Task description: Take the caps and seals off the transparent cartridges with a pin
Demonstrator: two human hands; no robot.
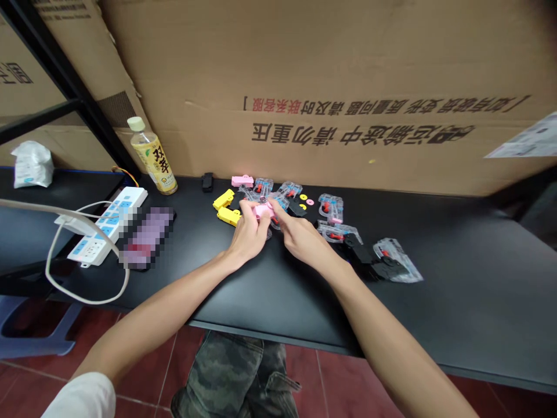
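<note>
A small pink plastic part (262, 211) sits between my hands above the table. My left hand (250, 227) has its fingers closed on the part's left side. From the right, my right hand (292, 225) pinches the same part with thumb and finger. Around and behind my hands lie clear plastic pieces with red and blue bits (263, 186). Two yellow parts (224, 199) rest to the left, and another pink part (242, 180) lies farther back. Small yellow and pink rings (303, 197) are right of my hands.
More clear pieces (331, 206) and black parts (357, 249) lie on the right of the black table (456, 290). A yellow-labelled bottle (154, 157), a white power strip (111, 223) with a looping cable, and a phone (150, 237) are at the left. A cardboard sheet (326, 69) stands behind.
</note>
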